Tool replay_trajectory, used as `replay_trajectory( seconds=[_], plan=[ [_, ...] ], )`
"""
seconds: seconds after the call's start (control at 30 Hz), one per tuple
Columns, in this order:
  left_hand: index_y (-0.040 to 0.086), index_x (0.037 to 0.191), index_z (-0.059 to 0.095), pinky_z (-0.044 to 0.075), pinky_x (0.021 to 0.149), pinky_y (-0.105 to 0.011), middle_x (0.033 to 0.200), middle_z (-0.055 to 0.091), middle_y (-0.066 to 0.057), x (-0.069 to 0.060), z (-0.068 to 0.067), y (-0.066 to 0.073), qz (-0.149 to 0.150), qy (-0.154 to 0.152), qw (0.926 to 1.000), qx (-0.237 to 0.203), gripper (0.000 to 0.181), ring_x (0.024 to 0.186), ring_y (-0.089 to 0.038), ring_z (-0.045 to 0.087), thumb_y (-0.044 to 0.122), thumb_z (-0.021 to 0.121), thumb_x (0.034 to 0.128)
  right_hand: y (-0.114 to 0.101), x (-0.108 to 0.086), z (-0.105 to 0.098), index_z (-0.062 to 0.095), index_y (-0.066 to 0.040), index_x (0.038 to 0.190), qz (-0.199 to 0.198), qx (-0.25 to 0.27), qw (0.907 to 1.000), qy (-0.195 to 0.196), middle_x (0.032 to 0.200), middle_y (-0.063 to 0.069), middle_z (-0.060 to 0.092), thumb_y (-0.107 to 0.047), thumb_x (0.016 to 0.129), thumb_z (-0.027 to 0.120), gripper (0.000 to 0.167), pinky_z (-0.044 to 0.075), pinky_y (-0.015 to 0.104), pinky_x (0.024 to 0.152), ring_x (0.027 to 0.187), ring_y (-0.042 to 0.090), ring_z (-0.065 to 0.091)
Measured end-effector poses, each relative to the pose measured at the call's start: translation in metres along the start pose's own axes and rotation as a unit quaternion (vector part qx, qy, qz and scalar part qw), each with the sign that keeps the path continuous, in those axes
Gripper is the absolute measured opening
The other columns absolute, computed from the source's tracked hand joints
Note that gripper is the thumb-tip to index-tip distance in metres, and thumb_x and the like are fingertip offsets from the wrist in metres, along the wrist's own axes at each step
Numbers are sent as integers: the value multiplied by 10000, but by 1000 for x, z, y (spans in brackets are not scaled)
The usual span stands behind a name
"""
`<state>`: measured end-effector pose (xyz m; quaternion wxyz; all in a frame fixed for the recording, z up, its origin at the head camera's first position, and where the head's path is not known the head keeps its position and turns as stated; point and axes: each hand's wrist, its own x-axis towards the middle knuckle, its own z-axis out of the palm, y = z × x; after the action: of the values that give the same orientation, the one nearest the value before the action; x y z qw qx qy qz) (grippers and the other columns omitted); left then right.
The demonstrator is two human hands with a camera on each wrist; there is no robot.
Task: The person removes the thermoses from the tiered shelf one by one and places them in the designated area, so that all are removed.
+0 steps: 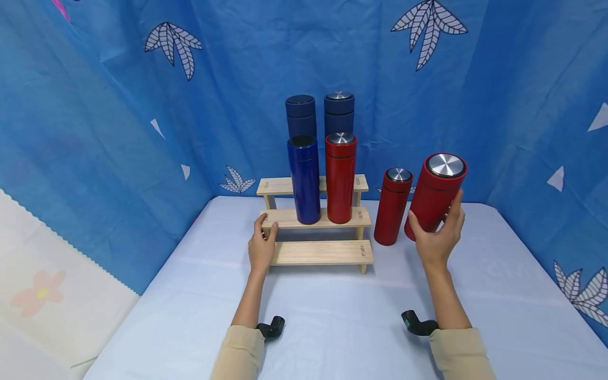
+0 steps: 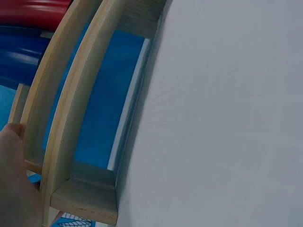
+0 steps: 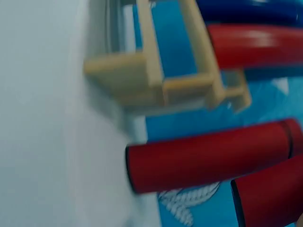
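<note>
A three-step wooden rack (image 1: 323, 252) stands on the table. My left hand (image 1: 262, 250) grips the left end of its middle step, thumb at the front. My right hand (image 1: 436, 243) holds a red thermos flask (image 1: 429, 200) with a silver lid, tilted to the right and raised off the table. Beside it, another red thermos flask (image 1: 392, 211) stands right of the rack. On the middle step stand a glossy blue thermos flask (image 1: 306, 182) and a glossy red one (image 1: 340, 182). Behind them, two dark navy thermos flasks (image 1: 302, 119) are partly hidden on the top step.
A white cloth covers the table (image 1: 332, 322). Blue curtains (image 1: 247, 84) with leaf prints hang close behind the rack and along both sides. Each wrist wears a black camera mount (image 1: 272, 328).
</note>
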<state>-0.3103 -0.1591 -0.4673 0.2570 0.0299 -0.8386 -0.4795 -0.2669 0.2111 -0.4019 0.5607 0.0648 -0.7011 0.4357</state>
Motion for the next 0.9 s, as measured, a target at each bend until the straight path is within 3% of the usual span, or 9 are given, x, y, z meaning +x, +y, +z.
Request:
replay_trajectory(
  seconds=[0.17,0.47,0.9],
  plan=[
    [233,1379,400,459,754,-467,1186,579,-196,-1,-1,-1,81,47,9999,-48,557,946,-323,591,524,478,910,29,-2,-5,229,-102,1460,497,-219,9985,-86,1353,-18,420,-95,751,762,887,401,231,917,1231,116,374],
    [243,1383,394,467,718,-449,1237,558,-175,-1,-1,-2,151,24,9999,-69,573,892,-311,604,547,467,903,66,-6,1,198,-240,1480,1201,-236,9922,-233,1382,-53,387,-94,767,751,914,396,366,952,1241,103,353],
    [238,1388,393,480,755,-459,1263,541,-173,-1,-1,-2,164,12,9998,-124,554,955,-328,605,508,486,913,89,-22,9,167,-290,1481,1411,-212,9886,-488,1422,-86,342,-79,759,756,955,383,359,960,1227,132,370]
  ],
)
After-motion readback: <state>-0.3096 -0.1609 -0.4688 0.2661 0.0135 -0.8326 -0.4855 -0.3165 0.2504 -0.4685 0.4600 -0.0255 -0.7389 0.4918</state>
